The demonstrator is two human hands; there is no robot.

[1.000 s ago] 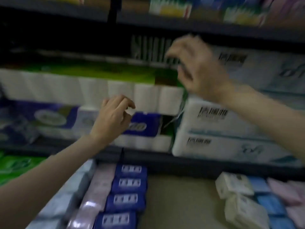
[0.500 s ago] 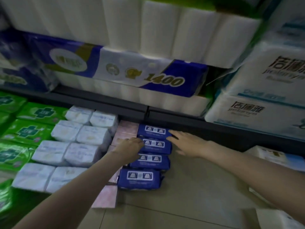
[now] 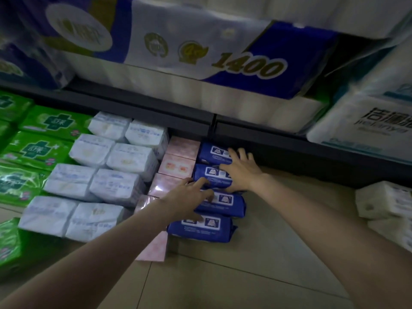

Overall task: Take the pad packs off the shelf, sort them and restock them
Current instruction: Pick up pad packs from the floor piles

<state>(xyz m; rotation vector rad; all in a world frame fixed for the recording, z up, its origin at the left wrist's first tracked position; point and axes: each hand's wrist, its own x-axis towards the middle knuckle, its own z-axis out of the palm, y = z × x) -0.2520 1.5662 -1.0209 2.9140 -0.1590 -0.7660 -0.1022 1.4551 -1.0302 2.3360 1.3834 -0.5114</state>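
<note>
The right hand (image 3: 242,172) lies with its fingers spread and fairly straight over the two rear dark blue pad packs (image 3: 219,226), palm down on the second one; whether the thumb hooks under that pack's edge cannot be told. The left hand (image 3: 188,200) rests with loosely bent fingers on the third blue pack, its fingertips touching the label, gripping nothing that shows.

Four blue packs lie in one column on the bottom shelf (image 3: 278,241), running from the dark edge of the upper shelf (image 3: 156,112) toward the front. Just left of them is a column of pink packs (image 3: 176,167); four or five show, the nearer ones partly hidden by the left forearm. Further left lie eight white packs (image 3: 124,160) in two columns of four, then green packs (image 3: 38,150), cut off by the left border. At the right border sit pale packs (image 3: 383,201), cropped and blurred. Above, a wrapped bundle of toilet rolls (image 3: 200,56) marked 1400 and a white tissue bundle (image 3: 367,121) fill the upper shelf.

Half a second ago the right hand touched only the rearmost blue pack; both hands have since moved further onto the column.
</note>
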